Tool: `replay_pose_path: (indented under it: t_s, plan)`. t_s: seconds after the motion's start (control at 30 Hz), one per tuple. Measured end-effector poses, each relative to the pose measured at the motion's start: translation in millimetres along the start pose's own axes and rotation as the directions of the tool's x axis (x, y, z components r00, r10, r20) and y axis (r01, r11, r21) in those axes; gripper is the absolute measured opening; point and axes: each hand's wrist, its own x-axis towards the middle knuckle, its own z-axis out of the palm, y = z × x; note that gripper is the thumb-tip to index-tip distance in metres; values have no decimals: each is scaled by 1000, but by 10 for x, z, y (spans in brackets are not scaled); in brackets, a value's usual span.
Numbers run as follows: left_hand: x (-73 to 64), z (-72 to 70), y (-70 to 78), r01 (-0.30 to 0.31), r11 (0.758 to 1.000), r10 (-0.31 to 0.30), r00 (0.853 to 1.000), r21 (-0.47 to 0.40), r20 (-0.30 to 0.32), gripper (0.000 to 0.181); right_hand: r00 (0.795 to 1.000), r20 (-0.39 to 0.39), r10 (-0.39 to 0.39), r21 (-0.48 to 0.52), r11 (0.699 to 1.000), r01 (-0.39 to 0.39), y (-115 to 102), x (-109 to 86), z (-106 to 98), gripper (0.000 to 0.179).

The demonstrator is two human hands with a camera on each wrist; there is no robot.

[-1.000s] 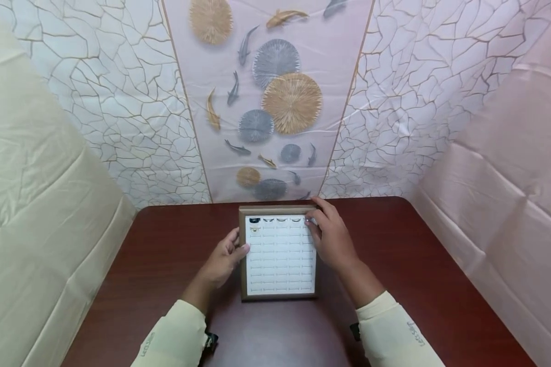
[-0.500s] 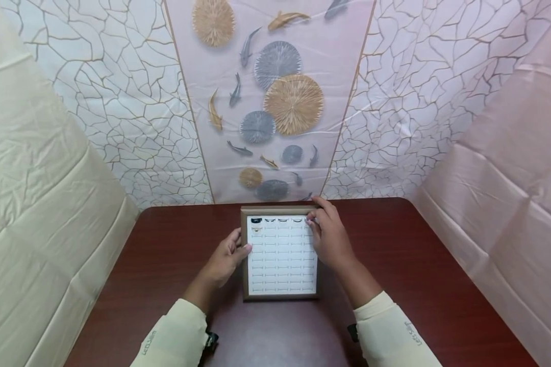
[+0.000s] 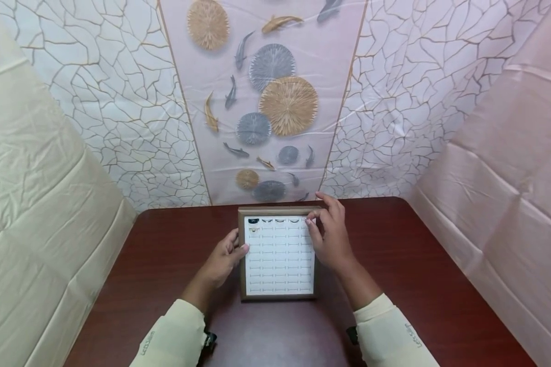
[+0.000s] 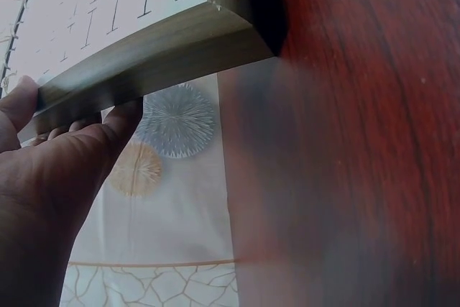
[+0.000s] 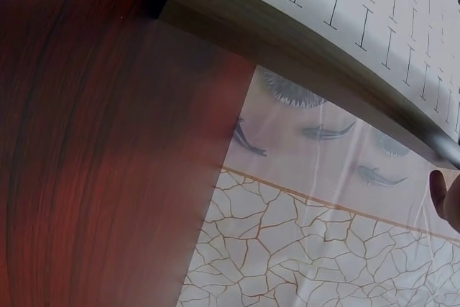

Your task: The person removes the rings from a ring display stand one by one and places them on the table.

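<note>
A wood-framed ring display board (image 3: 280,260) stands tilted on the table, its white face marked with rows of short slits. My left hand (image 3: 221,261) grips its left side, thumb on the front edge; in the left wrist view the fingers (image 4: 86,124) reach behind the frame. At the top right slit, my right hand (image 3: 334,239) pinches a small ring (image 3: 308,220) between thumb and index finger, mostly hidden by the fingertips. A wide black ring (image 3: 253,221) sits in the top left slit, with several thinner rings along that row. Below it is a gold ring (image 3: 254,230).
The dark red wooden table (image 3: 165,265) runs back to a patterned backdrop (image 3: 275,102) with fish and round leaf shapes. Pale cloth panels (image 3: 41,204) slope down on both sides. A dark strap (image 3: 208,340) shows at the left sleeve.
The right index and thumb have shifted slightly at the top right slit, and its other fingers have lifted a little. The left hand keeps its grip. The whole view shifts slightly.
</note>
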Motion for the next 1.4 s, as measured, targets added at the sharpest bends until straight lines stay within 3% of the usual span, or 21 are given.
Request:
replay_pose_path:
  t_s: [0.37,0.73,1.1,1.3,1.4]
  plan:
    - [13,36,33,-13,1000,13,1000,10,6,56,981,-26,192,163,969,-185,49,-116,-291,14]
    - [7,-22,94,-18,999,18,1000,31,0,61,940,-3,342,150,929,-338,402,-288,-574,8]
    - [1,2,68,8,1000,-8,1000,13,1,58,853,96,513,74,851,-520,975,-584,-812,5]
    - [-12,12,26,19,999,-19,1000,32,8,60,763,142,630,85,761,-644,1090,-713,-921,11]
    - [-21,22,9,37,999,-37,999,36,7,62,738,151,658,87,735,-673,1132,-763,-955,13]
